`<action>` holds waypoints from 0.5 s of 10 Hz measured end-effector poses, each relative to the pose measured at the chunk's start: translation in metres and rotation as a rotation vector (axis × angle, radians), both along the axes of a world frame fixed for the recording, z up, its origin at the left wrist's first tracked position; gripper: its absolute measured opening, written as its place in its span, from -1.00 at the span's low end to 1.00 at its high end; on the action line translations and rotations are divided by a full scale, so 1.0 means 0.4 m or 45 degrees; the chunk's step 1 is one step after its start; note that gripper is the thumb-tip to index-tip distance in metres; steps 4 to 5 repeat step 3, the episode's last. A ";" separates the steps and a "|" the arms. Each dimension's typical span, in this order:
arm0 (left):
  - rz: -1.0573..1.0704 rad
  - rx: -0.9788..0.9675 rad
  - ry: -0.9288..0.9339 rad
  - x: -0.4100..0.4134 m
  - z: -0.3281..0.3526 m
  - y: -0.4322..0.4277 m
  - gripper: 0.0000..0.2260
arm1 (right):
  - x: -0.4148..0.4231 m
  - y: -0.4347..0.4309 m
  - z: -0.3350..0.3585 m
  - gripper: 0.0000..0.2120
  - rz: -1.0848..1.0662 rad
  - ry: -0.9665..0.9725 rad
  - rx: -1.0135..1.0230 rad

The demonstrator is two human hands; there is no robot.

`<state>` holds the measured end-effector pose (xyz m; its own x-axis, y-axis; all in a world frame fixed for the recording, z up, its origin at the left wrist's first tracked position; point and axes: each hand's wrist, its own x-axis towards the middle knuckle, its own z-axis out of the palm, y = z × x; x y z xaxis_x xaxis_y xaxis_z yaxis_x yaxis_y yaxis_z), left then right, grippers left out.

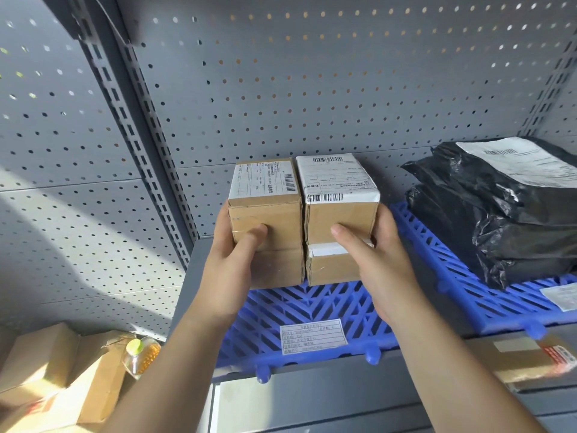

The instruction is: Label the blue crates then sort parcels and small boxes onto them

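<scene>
Two stacks of small cardboard boxes stand side by side on the left blue crate point(299, 310), which carries a white label point(313, 335) at its front. My left hand point(232, 260) grips the left stack point(268, 214), thumb on its front face. My right hand point(377, 264) grips the right stack point(340, 210), thumb across its front. Both top boxes show shipping labels. Black plastic parcels point(505, 210) are piled on the right blue crate point(462, 285), which also has a label point(560, 295).
The crates lie on a grey metal shelf point(343, 376) backed by a perforated panel point(281, 89). Cardboard boxes point(56, 379) and a small bottle point(140, 354) sit low on the left. Another taped box point(530, 360) sits at the shelf's front right.
</scene>
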<state>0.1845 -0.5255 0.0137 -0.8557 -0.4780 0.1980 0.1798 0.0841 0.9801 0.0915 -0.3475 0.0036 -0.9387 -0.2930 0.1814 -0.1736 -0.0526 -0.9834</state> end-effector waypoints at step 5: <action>0.265 0.021 0.002 0.049 -0.014 0.026 -0.24 | 0.042 0.051 0.020 -0.34 -0.042 0.081 -0.021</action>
